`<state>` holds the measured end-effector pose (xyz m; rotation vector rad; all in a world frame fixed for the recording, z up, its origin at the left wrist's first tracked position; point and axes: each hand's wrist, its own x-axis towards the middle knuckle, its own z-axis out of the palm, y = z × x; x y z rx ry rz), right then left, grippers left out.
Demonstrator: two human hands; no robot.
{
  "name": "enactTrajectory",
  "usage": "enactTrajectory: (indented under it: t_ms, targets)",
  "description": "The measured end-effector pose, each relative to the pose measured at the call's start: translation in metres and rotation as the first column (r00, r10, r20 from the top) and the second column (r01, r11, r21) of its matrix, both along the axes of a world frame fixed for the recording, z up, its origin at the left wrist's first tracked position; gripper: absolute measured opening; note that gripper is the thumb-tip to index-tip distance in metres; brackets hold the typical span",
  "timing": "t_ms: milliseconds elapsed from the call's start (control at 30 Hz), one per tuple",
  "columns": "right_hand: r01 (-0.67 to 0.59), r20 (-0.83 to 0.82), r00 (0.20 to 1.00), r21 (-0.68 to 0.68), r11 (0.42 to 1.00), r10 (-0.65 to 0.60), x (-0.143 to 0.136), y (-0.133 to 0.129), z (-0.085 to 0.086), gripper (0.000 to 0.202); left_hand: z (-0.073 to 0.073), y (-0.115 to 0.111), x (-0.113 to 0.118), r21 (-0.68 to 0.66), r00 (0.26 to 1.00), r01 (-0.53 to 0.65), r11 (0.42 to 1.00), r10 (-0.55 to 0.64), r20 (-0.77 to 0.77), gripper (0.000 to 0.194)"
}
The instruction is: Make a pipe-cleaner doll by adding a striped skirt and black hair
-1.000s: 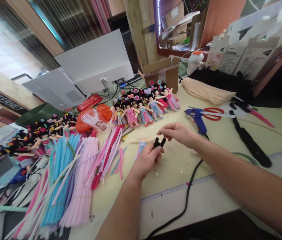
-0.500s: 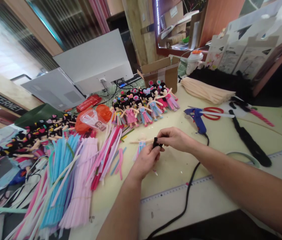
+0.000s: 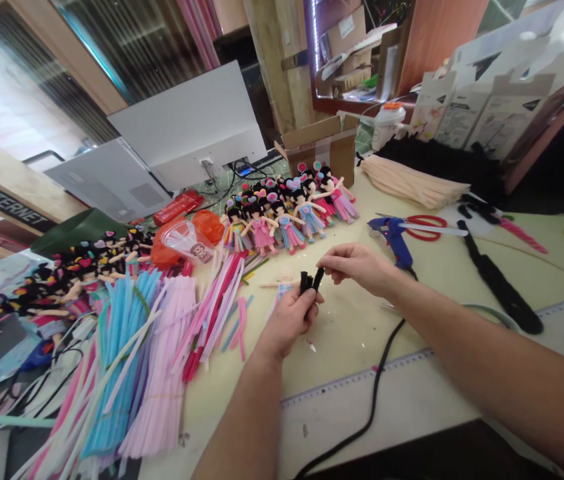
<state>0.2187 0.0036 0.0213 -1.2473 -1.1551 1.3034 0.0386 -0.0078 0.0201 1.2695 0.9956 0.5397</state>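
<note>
My left hand (image 3: 289, 319) is closed around a small bundle of black pipe cleaners (image 3: 306, 283), its ends poking up past the thumb. Between the thumb and fingers of my right hand (image 3: 349, 265) is the tip of one black fuzzy strand (image 3: 318, 278), pulled a little apart from the bundle. A small doll without hair (image 3: 283, 288) lies on the table just behind my left hand, partly hidden by it. Behind it stands a group of finished dolls (image 3: 282, 220) with black hair and coloured dresses.
Pink pipe cleaners (image 3: 162, 380) and blue ones (image 3: 117, 373) lie at left. A blue glue gun (image 3: 396, 241) and red-handled scissors (image 3: 427, 227) lie at right, the gun's black cord (image 3: 378, 387) crossing a ruler (image 3: 342, 382). A cardboard box (image 3: 322, 150) stands behind.
My right hand has lifted slightly up and right, drawing a black strand away from the bundle. The left hand stays in nearly the same place.
</note>
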Motion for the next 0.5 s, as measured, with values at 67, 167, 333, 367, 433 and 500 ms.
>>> enactTrajectory:
  t_ms: [67,167,333,367,433,500]
  targets:
    - [-0.076,0.030,0.997,0.026,0.997,0.075,-0.002,-0.002,-0.002,0.023,-0.001,0.000,0.000,0.015,1.000,-0.002,1.000,0.002,-0.010,0.026]
    - [-0.127,0.073,0.990,0.060,0.990,0.123,-0.007,-0.003,-0.005,0.021,-0.002,-0.001,0.000,-0.005,0.999,0.039,0.999,-0.039,-0.018,0.026]
    - [-0.135,0.051,0.990,0.046,0.990,0.132,-0.012,-0.003,-0.004,0.020,-0.005,-0.003,0.002,-0.126,0.996,0.074,0.989,-0.068,0.054,0.027]
    - [-0.102,0.024,0.995,0.044,0.994,0.101,-0.012,-0.003,-0.003,0.021,-0.005,-0.003,0.003,-0.149,0.996,0.058,0.987,-0.046,0.083,0.026]
    - [0.001,-0.052,0.999,0.036,0.999,0.001,-0.010,-0.002,-0.001,0.023,-0.005,-0.003,0.004,-0.187,0.987,-0.003,0.982,0.034,0.160,0.025]
    - [0.095,-0.132,0.987,0.017,0.995,-0.092,-0.007,-0.002,0.001,0.026,-0.005,-0.001,0.005,-0.209,0.951,-0.108,0.972,0.162,0.264,0.022]
